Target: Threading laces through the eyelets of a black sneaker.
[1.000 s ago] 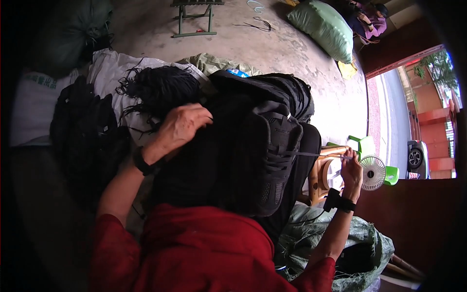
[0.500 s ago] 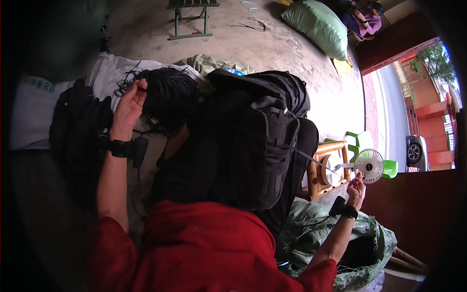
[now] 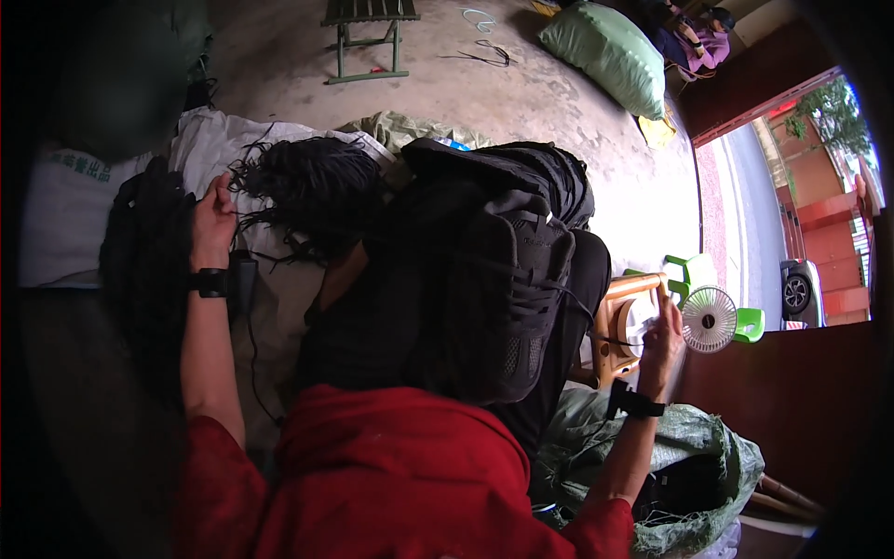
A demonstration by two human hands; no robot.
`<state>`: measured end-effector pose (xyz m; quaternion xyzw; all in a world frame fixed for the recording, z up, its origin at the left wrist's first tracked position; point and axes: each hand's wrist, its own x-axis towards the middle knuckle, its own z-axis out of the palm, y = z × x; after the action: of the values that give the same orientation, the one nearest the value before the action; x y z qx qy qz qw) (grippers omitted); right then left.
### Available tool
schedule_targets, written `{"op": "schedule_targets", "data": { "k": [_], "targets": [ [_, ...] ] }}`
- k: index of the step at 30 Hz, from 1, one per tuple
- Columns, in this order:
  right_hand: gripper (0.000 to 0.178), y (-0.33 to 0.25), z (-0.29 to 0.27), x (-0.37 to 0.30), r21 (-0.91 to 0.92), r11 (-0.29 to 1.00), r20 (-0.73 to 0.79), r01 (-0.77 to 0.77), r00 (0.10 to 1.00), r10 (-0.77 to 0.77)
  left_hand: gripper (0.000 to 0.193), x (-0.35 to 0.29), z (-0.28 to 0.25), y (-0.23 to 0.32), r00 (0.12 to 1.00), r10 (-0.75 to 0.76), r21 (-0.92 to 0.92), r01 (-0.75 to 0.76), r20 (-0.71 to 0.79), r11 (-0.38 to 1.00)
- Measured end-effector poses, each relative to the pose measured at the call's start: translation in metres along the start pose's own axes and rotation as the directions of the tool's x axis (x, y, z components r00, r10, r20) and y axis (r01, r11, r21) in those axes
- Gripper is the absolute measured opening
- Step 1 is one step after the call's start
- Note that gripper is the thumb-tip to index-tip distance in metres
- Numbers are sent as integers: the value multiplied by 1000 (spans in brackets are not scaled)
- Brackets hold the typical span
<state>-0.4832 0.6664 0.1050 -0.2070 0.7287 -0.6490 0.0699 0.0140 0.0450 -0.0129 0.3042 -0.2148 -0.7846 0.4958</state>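
A black lace-up shoe (image 3: 512,307) rests on my lap, its toe end toward me, over more black shoes or uppers (image 3: 549,172). From its eyelets a black shoelace (image 3: 587,315) runs right, slack and curved, to my right hand (image 3: 661,347), which is closed on it. My left hand (image 3: 216,224) is raised at the far left, fingers pinched. Whatever it holds is lost against the dark background. Beside it lies a heap of black laces (image 3: 321,177) on a white sack (image 3: 200,140). Dark pieces like shoes or cloth (image 3: 149,224) lie left of that hand.
A bamboo stool (image 3: 610,359) bears a small white fan (image 3: 710,320) at my right, near a green plastic chair (image 3: 684,272). A woven green sack (image 3: 708,438) stands below. Farther off are a folding stool (image 3: 368,42), a stuffed pale-green sack (image 3: 605,56) and a seated person (image 3: 703,42).
My left hand has moved left and slightly down, away from the lace heap. My right hand has come slightly inward and up, and the lace, taut before, now sags.
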Motion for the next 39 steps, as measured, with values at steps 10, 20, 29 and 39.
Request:
{"op": "schedule_targets", "data": {
  "k": [10, 20, 29, 39],
  "targets": [
    [22, -90, 154, -37, -54, 994, 213, -94, 971, 104, 21, 13, -64, 12, 963, 60, 119, -29, -263, 992],
    [20, -106, 181, -59, -214, 976, 231, -41, 969, 91, 13, -131, 169, -104, 918, -30, 740, -300, 396, 602],
    [20, -114, 181, -59, -397, 913, 257, 90, 966, 17, 19, -207, 269, -159, 545, -60, 537, -793, 837, 286],
    [19, -125, 193, -56, -697, 653, 323, 298, 943, -86, 17, -216, 259, -149, 559, -11, 540, -796, 829, 273]
  ]
}}
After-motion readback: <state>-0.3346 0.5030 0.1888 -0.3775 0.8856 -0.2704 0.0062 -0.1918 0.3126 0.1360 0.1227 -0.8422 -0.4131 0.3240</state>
